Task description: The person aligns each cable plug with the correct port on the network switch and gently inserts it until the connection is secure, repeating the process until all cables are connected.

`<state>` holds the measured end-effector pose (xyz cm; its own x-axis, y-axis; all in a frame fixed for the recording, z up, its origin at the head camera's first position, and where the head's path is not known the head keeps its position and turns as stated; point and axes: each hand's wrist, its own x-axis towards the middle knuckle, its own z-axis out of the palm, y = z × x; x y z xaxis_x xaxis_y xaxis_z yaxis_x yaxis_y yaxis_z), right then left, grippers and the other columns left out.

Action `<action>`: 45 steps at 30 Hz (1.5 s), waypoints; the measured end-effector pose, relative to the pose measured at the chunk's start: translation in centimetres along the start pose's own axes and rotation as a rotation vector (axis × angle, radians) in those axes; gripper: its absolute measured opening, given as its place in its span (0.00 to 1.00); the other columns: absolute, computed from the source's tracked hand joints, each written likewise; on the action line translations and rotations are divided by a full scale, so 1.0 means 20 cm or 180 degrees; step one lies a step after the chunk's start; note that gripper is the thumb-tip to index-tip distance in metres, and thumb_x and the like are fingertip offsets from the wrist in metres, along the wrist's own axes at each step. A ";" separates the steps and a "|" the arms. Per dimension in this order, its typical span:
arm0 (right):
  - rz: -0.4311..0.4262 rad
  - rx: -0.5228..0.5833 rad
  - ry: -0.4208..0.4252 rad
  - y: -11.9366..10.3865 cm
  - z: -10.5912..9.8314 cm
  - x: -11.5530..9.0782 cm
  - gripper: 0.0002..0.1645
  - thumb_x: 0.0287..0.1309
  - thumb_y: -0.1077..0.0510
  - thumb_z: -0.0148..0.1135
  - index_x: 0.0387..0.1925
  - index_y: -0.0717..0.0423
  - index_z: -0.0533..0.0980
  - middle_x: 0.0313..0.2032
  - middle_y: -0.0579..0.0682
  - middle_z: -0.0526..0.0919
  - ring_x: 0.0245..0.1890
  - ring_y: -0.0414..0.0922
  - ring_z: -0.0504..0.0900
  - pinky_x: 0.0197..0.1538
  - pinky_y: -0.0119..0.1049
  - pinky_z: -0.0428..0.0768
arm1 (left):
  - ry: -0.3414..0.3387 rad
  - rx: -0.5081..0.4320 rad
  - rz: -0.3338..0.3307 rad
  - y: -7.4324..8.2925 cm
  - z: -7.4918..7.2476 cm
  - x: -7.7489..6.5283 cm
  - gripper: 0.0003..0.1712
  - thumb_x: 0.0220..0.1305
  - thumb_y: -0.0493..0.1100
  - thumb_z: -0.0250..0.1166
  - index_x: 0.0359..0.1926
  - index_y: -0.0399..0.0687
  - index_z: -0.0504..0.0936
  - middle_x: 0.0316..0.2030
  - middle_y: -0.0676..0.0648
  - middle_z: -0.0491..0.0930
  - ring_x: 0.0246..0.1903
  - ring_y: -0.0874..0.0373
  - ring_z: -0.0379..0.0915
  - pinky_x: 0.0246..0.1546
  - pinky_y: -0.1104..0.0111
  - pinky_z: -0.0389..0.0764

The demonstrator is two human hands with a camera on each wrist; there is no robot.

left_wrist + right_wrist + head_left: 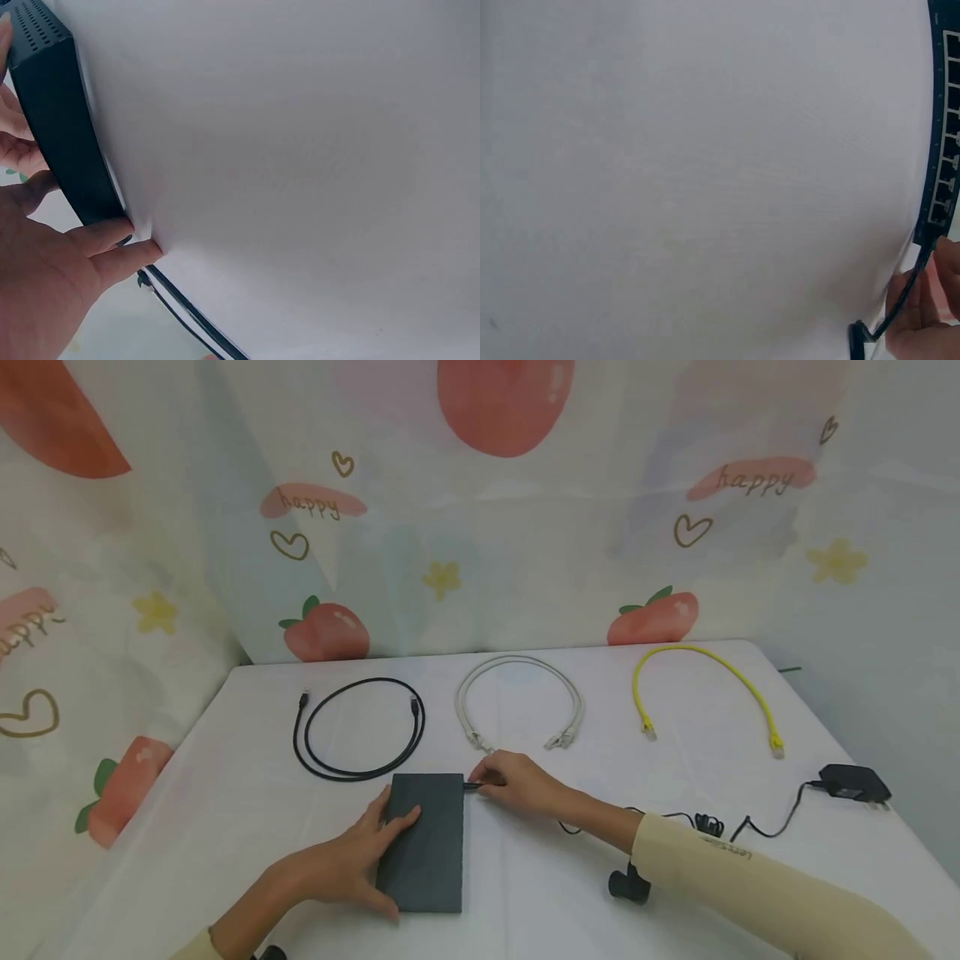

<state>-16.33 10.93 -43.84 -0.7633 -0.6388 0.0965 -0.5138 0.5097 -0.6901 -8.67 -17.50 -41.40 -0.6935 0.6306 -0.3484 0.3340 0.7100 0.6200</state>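
A dark network switch [429, 860] lies flat on the white table, and the right wrist view shows its row of ports [945, 135]. My left hand [345, 860] grips its left side, with one finger across the top and the thumb at the near left corner. In the left wrist view two fingertips [124, 251] reach the table by the switch's end. My right hand [521, 783] pinches the black power plug [472, 786] at the switch's far right corner. The plug's cord [909, 285] runs past the right fingers; its tip is hidden.
Behind the switch lie a black coiled cable [360, 774], a grey network cable [577, 693] and a yellow network cable [738, 672]. A black power adapter [855, 783] sits at the right, its bundled cord [708, 825] running under my right arm. A printed cloth hangs behind the table.
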 end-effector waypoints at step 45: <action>0.0480 -0.0350 0.0704 0.21 -0.67 -0.40 0.11 0.61 0.57 0.62 0.44 0.55 0.79 0.41 0.48 0.82 0.42 0.44 0.79 0.45 0.37 0.77 | 0.0005 -0.0027 -0.0080 0.00 0.00 0.01 0.68 0.37 0.65 0.74 0.74 0.55 0.45 0.70 0.31 0.26 0.68 0.33 0.32 0.57 0.41 0.57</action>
<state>-17.76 25.90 -37.93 -0.8950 -0.4160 0.1611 -0.4182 0.6566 -0.6276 -8.83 -17.37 -41.60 -0.7026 0.6121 -0.3629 0.3110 0.7228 0.6171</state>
